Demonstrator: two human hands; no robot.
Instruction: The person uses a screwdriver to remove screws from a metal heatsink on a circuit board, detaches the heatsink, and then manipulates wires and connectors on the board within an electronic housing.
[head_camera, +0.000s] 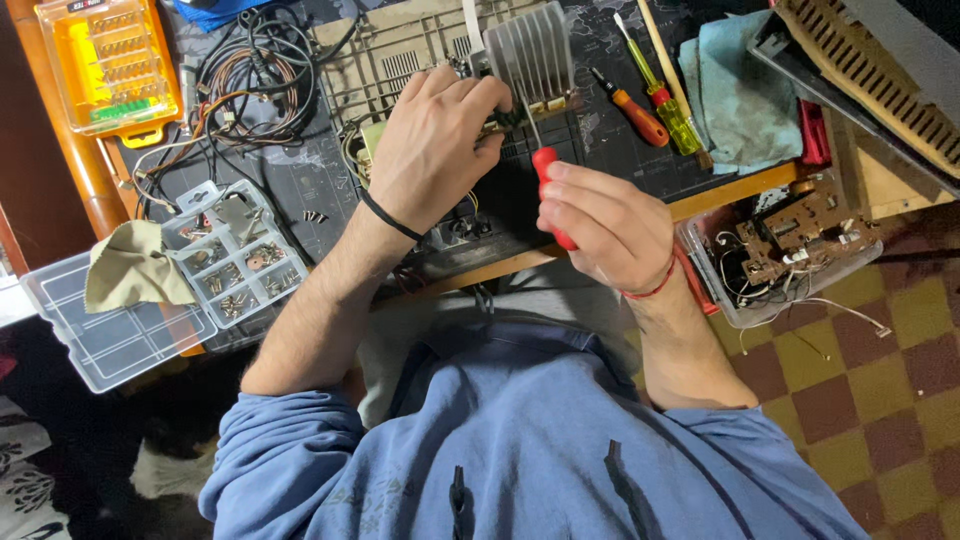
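The left hand (432, 150) rests on the circuit assembly (480, 215) on the tabletop (620, 140), fingers curled and pinching a small component at the base of the grey heatsink (530, 55). The right hand (605, 225) is closed around a red-handled screwdriver (545, 165); its tip is hidden. The handle's long axis runs roughly up-left, toward the heatsink. The pinch point lies just up-left of the handle end, apart from it. The left hand is nearer the assembly.
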